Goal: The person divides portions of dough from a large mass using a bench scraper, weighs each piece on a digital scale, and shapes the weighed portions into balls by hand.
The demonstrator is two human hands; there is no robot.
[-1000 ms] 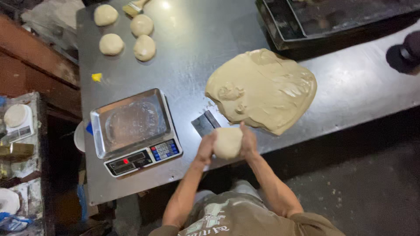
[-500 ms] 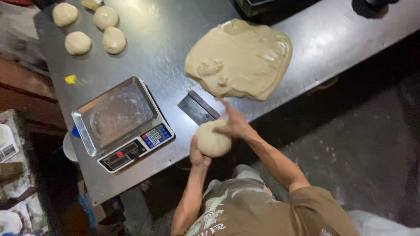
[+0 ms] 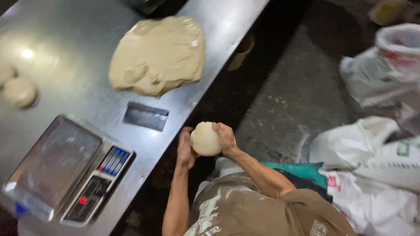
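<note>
A round ball of pale dough (image 3: 204,140) is held between both my hands just off the edge of the steel table (image 3: 78,39). My left hand (image 3: 186,150) cups its left side and my right hand (image 3: 225,136) wraps over its right side. A large flat slab of dough (image 3: 159,54) lies on the table beyond. A dark metal dough scraper (image 3: 145,116) rests between the slab and a digital scale (image 3: 65,168) at the near left.
Two small dough balls (image 3: 17,89) sit at the table's far left. White sacks (image 3: 380,148) are piled on the concrete floor (image 3: 288,100) at the right. A dark gap runs between the table edge and the floor.
The view has swung to the right, so the table has slid left and the sacks on the floor have come into sight. The dough ball stays between my hands, now off the table edge.
</note>
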